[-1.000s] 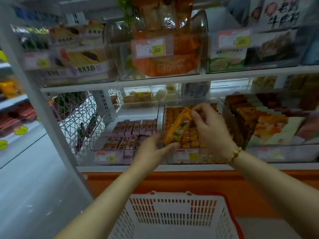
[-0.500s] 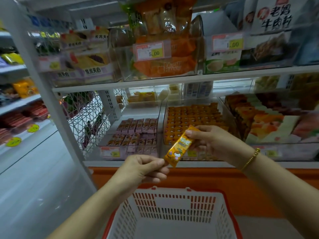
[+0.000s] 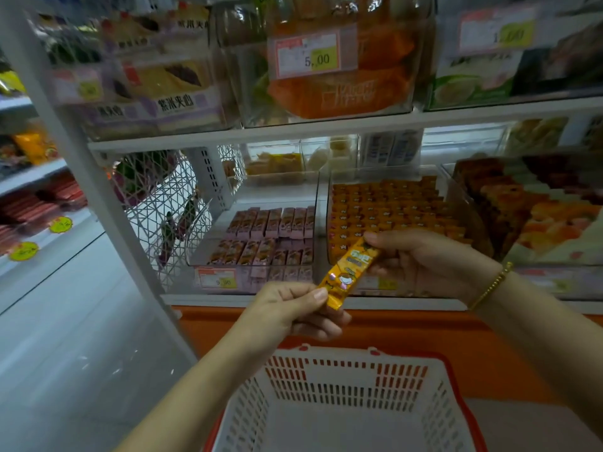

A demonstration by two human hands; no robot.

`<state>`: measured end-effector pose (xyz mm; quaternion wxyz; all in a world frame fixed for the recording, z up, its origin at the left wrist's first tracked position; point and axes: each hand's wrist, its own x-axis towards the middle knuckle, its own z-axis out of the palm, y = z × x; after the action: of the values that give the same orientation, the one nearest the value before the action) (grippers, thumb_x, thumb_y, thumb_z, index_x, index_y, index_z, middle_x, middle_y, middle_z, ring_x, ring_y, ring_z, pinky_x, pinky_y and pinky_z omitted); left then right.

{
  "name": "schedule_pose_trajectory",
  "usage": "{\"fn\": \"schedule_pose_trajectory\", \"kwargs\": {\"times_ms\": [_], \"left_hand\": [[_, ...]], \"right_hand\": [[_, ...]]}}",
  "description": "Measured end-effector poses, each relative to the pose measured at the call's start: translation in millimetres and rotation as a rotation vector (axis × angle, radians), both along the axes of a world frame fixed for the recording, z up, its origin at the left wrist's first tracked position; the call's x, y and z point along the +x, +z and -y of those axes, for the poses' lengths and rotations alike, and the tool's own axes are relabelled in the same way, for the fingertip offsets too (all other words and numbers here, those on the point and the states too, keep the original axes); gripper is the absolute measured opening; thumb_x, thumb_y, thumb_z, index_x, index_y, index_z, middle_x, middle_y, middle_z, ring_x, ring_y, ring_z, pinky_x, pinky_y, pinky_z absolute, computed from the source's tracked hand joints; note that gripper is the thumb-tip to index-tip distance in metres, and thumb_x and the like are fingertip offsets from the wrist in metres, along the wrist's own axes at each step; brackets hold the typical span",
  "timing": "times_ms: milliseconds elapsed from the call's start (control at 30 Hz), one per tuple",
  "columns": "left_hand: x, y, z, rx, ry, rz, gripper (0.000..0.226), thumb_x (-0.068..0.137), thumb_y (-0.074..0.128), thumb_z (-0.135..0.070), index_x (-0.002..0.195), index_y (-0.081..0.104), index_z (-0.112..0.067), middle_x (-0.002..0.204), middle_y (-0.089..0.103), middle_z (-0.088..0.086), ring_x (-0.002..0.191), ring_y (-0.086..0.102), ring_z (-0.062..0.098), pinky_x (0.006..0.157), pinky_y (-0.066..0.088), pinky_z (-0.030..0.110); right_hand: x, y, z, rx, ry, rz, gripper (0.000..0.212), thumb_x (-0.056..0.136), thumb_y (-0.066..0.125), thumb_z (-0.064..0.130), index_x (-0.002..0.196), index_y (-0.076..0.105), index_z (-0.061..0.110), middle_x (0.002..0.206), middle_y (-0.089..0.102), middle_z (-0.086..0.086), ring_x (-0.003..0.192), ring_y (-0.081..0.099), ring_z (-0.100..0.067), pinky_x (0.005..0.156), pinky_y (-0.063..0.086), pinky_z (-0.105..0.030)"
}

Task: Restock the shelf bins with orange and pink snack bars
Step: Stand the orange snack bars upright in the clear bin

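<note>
An orange snack bar (image 3: pixel 349 274) hangs tilted in front of the lower shelf, held at both ends. My left hand (image 3: pixel 290 308) pinches its lower end between thumb and fingers. My right hand (image 3: pixel 424 261), with a gold bracelet at the wrist, pinches its upper end. Behind the bar, a clear bin (image 3: pixel 329 190) holds many rows of orange bars (image 3: pixel 391 207). The clear bin to its left (image 3: pixel 195 259) holds pink bars (image 3: pixel 270 236) in two rows, with bare floor at its back.
A white basket with a red rim (image 3: pixel 342 396) sits below my hands, nothing visible inside. An orange base panel (image 3: pixel 424 347) runs under the shelf edge. More clear bins with packaged snacks fill the upper shelf (image 3: pixel 326 125) and the right side. A white upright post (image 3: pixel 91 177) stands left.
Both hands drew the orange bar out from over the orange bin and down toward me, in front of the shelf edge. Since half a second ago they have barely moved.
</note>
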<state>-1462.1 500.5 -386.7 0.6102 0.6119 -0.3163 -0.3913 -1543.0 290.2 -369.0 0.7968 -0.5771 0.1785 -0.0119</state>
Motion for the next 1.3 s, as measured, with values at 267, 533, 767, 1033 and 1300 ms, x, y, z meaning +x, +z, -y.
{"fn": "schedule_pose_trajectory", "kwargs": {"times_ms": [267, 533, 767, 1033, 1300], "left_hand": [[17, -8, 1, 0.048, -0.102, 0.073, 0.028, 0.091, 0.045, -0.025, 0.09, 0.068, -0.008, 0.095, 0.073, 0.011, 0.077, 0.07, 0.017, 0.068, 0.056, 0.023], [20, -25, 11, 0.324, 0.151, 0.88, 0.021, 0.098, 0.046, -0.026, 0.095, 0.067, -0.024, 0.075, 0.069, -0.003, 0.064, 0.061, 0.004, 0.059, 0.043, 0.014], [23, -12, 20, 0.033, -0.096, -0.76, 0.051, 0.09, 0.053, -0.036, 0.117, 0.062, 0.007, 0.109, 0.065, 0.028, 0.081, 0.071, 0.029, 0.065, 0.06, 0.032], [10, -12, 39, 0.028, 0.132, -0.028, 0.039, 0.084, 0.064, -0.023, 0.119, 0.059, -0.005, 0.1, 0.073, 0.006, 0.089, 0.07, 0.014, 0.073, 0.056, 0.019], [25, -29, 55, 0.069, 0.393, 0.713, 0.044, 0.082, 0.071, -0.032, 0.122, 0.054, -0.031, 0.107, 0.059, -0.025, 0.096, 0.055, -0.01, 0.082, 0.047, 0.01]], "right_hand": [[13, -9, 6, 0.0, 0.06, -0.112, 0.04, 0.079, 0.063, 0.032, 0.106, 0.061, 0.003, 0.096, 0.067, -0.02, 0.069, 0.068, -0.02, 0.054, 0.057, -0.022], [12, 0, 15, -0.258, 0.095, -0.112, 0.022, 0.085, 0.063, 0.009, 0.105, 0.062, 0.002, 0.101, 0.07, -0.019, 0.088, 0.07, -0.025, 0.075, 0.059, -0.028], [0, 2, 14, -0.419, 0.183, 0.096, 0.036, 0.077, 0.057, -0.02, 0.102, 0.063, 0.006, 0.115, 0.061, -0.024, 0.102, 0.063, -0.027, 0.085, 0.056, -0.03], [11, 6, 17, -0.35, -0.063, 0.086, 0.032, 0.091, 0.051, -0.004, 0.117, 0.059, 0.011, 0.114, 0.067, -0.009, 0.098, 0.069, -0.022, 0.086, 0.055, -0.036], [33, -1, 13, -0.599, -0.176, 0.13, 0.024, 0.082, 0.071, 0.013, 0.105, 0.064, 0.009, 0.097, 0.071, -0.005, 0.085, 0.071, -0.012, 0.07, 0.057, -0.02]]}}
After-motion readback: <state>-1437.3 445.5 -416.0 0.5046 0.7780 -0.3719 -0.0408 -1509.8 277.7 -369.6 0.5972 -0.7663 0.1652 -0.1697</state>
